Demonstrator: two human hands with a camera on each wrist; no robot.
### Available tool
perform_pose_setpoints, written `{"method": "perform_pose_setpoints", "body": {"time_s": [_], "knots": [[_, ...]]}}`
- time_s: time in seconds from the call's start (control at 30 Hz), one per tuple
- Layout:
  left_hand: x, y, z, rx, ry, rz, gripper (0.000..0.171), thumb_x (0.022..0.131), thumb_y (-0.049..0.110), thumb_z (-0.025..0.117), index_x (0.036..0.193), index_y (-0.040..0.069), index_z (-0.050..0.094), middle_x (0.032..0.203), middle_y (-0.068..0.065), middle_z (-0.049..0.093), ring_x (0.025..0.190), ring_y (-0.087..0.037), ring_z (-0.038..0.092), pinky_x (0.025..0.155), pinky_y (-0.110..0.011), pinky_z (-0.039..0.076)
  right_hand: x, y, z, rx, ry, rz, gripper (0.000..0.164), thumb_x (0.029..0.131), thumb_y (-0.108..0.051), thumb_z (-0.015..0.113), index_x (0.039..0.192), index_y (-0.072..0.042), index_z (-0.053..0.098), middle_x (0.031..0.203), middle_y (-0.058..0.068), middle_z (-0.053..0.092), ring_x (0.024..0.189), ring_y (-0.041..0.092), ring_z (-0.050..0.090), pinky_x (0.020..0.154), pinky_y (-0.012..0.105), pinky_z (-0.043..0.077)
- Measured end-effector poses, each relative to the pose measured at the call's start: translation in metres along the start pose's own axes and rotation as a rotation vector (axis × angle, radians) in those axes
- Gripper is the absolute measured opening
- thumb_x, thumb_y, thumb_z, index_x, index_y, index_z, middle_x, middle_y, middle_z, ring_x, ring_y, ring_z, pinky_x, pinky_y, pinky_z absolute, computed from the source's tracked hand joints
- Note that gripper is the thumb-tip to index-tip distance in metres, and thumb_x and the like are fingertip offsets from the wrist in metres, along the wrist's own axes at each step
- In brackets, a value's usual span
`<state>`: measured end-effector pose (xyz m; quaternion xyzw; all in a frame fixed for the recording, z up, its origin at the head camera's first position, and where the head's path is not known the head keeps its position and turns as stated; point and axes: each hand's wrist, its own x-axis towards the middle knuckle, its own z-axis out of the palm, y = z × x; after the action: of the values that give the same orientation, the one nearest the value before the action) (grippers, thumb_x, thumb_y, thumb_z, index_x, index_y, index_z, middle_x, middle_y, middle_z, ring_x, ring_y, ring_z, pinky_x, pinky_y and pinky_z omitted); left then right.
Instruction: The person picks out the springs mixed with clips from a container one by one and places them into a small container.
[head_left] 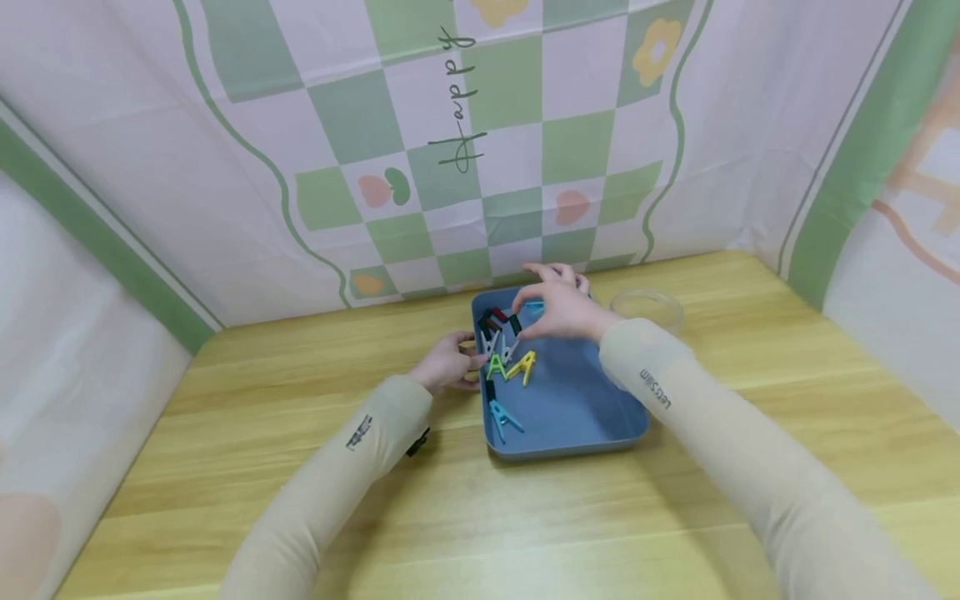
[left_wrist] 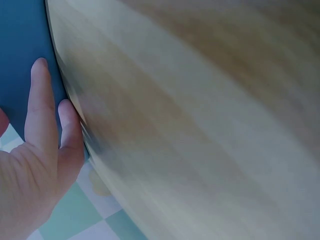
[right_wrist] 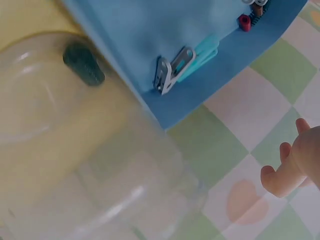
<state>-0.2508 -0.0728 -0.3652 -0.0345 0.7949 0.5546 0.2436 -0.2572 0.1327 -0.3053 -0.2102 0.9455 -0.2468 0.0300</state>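
A blue tray (head_left: 577, 392) stands on the wooden table. My left hand (head_left: 450, 362) is at its left wall; in the left wrist view straight fingers (left_wrist: 41, 110) touch the outer side. Over the tray's far part hovers my right hand (head_left: 558, 304), thumb and fingers bent apart with nothing visible between them. Along the tray's left side lie a yellow clothespin (head_left: 522, 365), a green clothespin (head_left: 497, 367), a light blue clothespin (head_left: 502, 417), pale grey clothespins (head_left: 508, 348) and small dark pieces. A turquoise clip with grey ends (right_wrist: 175, 68) sits in a corner below the right hand.
A clear round container (head_left: 648, 308) stands right of the tray, partly behind the right forearm; a dark green piece (right_wrist: 83, 63) shows in it in the right wrist view. A checkered cloth (head_left: 517, 167) hangs behind the table's far edge.
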Motion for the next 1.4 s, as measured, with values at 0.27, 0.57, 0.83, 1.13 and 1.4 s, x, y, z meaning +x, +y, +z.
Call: {"method": "perform_pose_setpoints", "body": {"time_s": [0.27, 0.57, 0.83, 1.13, 1.4], "knots": [[0.0, 0.002, 0.0, 0.003, -0.001, -0.006, 0.058, 0.095, 0.009, 0.057, 0.147, 0.008, 0.03, 0.129, -0.019, 0.049, 0.094, -0.022, 0.059, 0.076, -0.034, 0.059, 0.0, 0.001, -0.011, -0.02, 0.038, -0.02, 0.025, 0.074, -0.027, 0.08, 0.095, -0.019, 0.069, 0.155, 0.016, 0.018, 0.138, 0.045, 0.003, 0.105, 0.065, 0.002], [-0.001, -0.001, 0.003, -0.011, -0.006, 0.008, 0.057, 0.094, 0.007, 0.057, 0.146, 0.007, 0.032, 0.127, -0.02, 0.05, 0.087, -0.019, 0.058, 0.071, -0.032, 0.059, -0.007, 0.002, -0.025, -0.014, 0.033, -0.012, 0.024, 0.075, -0.024, 0.079, 0.096, -0.016, 0.068, 0.156, 0.016, 0.017, 0.138, 0.046, 0.002, 0.104, 0.067, 0.002], [-0.001, -0.001, 0.001, -0.014, -0.006, 0.019, 0.058, 0.095, 0.007, 0.057, 0.147, 0.007, 0.03, 0.127, -0.02, 0.049, 0.087, -0.019, 0.059, 0.071, -0.031, 0.059, -0.012, 0.004, -0.039, -0.015, 0.042, -0.013, 0.025, 0.077, -0.023, 0.078, 0.099, -0.015, 0.068, 0.156, 0.016, 0.016, 0.138, 0.046, 0.001, 0.104, 0.067, 0.0], [0.001, -0.001, 0.001, -0.011, -0.021, 0.024, 0.059, 0.095, 0.008, 0.057, 0.147, 0.007, 0.029, 0.131, -0.02, 0.048, 0.089, -0.019, 0.059, 0.072, -0.031, 0.059, -0.025, 0.01, -0.057, -0.055, 0.065, -0.017, 0.028, 0.075, -0.023, 0.079, 0.098, -0.015, 0.069, 0.155, 0.02, 0.017, 0.137, 0.049, 0.002, 0.103, 0.069, 0.0], [-0.002, -0.001, 0.0, -0.014, -0.014, 0.023, 0.058, 0.095, 0.008, 0.056, 0.147, 0.006, 0.029, 0.13, -0.021, 0.048, 0.091, -0.02, 0.059, 0.073, -0.032, 0.059, -0.034, 0.017, -0.072, -0.041, 0.074, 0.008, 0.029, 0.075, -0.024, 0.078, 0.1, -0.014, 0.068, 0.156, 0.018, 0.015, 0.137, 0.048, -0.001, 0.103, 0.071, -0.002]]}}
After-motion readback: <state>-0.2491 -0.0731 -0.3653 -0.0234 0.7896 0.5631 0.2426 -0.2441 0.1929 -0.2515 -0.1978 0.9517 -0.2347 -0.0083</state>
